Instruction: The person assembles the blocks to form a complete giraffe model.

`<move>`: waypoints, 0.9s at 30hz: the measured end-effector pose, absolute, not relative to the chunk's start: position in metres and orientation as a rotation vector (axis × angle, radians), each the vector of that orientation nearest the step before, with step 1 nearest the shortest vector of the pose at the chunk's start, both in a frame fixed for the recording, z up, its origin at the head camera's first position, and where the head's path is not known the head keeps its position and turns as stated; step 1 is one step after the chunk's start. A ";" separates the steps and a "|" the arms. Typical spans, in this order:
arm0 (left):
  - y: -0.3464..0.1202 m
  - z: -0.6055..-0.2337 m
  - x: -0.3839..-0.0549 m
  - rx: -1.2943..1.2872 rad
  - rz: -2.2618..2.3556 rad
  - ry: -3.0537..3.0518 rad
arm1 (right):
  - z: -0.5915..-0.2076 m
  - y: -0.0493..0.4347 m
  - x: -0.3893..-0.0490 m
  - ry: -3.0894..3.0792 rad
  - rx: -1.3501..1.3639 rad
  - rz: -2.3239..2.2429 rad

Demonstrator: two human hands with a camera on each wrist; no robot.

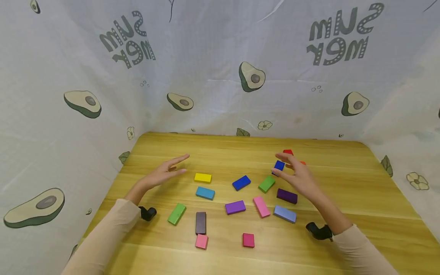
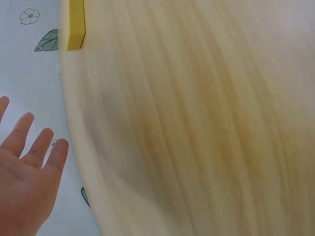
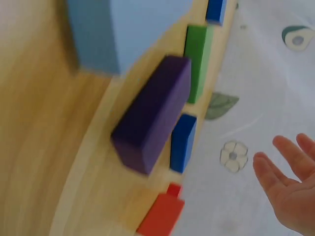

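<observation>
My left hand (image 1: pixel 160 175) is held over the left part of the table, fingers and thumb spread apart and nothing in them. Nearest to it lies a yellow block (image 1: pixel 203 178), just beyond the fingertips, with a light blue block (image 1: pixel 205 193) below that. In the left wrist view the fingers are extended. My right hand (image 1: pixel 298 177) hovers over the right side, thumb and fingers apart. A dark blue block (image 1: pixel 279 165) shows between them in the head view; the right wrist view shows this hand (image 3: pixel 290 184) holding nothing. Red (image 1: pixel 288 152) and orange (image 1: pixel 303 163) blocks are partly hidden behind it.
Around the middle lie another dark blue block (image 1: pixel 241 183), a green block (image 1: pixel 267 184), a purple block (image 1: pixel 235 207) and a pink block (image 1: pixel 261 206). Dark purple (image 1: pixel 287 196) and periwinkle (image 1: pixel 285 214) blocks sit near the right wrist. Several more lie toward the front. A printed curtain (image 1: pixel 213 46) surrounds the table.
</observation>
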State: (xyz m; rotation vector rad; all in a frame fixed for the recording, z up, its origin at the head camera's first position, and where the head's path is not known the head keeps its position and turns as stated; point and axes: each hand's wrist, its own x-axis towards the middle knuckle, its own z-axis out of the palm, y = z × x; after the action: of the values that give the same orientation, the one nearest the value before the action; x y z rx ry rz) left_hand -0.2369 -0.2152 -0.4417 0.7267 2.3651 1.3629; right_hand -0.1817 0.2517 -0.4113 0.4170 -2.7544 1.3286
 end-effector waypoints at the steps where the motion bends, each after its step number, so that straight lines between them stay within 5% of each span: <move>1: -0.213 -0.442 -0.238 0.734 1.368 2.359 | -0.412 0.247 -0.181 -2.751 0.419 1.350; 27: -0.186 -0.459 -0.241 0.838 1.351 2.275 | -0.443 0.139 -0.172 -2.723 0.530 1.865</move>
State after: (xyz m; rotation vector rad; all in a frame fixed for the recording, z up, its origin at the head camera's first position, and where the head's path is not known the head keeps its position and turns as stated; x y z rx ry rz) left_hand -0.2408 -0.1865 -0.4587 0.8375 2.2749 1.3510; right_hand -0.1723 0.1388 -0.4435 0.5301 -2.7226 1.8649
